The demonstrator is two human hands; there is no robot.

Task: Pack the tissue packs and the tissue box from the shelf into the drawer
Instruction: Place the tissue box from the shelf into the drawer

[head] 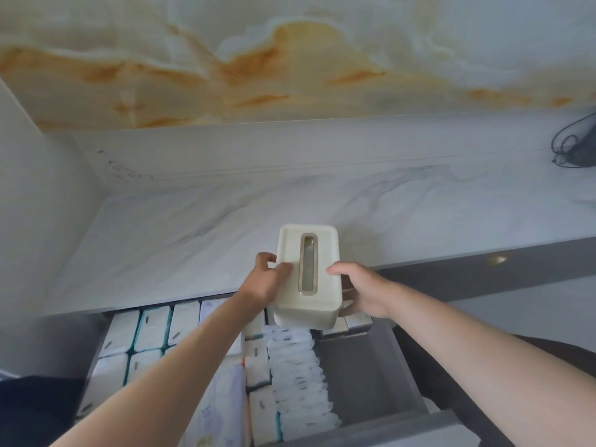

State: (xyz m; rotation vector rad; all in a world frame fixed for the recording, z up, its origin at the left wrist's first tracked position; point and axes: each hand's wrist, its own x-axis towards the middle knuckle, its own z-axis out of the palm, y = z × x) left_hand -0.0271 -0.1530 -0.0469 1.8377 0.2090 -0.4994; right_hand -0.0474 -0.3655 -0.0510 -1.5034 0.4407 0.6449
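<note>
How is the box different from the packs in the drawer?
The tissue box is held up by the left hand and right hand; the tissue packs lie in the drawer. The tissue box looks hard, cream, with a long slot; the tissue packs look soft and wrapped. There is one tissue box but many tissue packs. Both are rectangular.

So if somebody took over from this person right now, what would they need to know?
The left hand grips the tissue box by its left edge; the right hand holds its right side.
The box is in the air above the back of the open drawer.
Tissue packs fill the drawer's left and middle; none show on the shelf.
Left to do: lower the box, probably into the bare grey space on the drawer's right.
</note>
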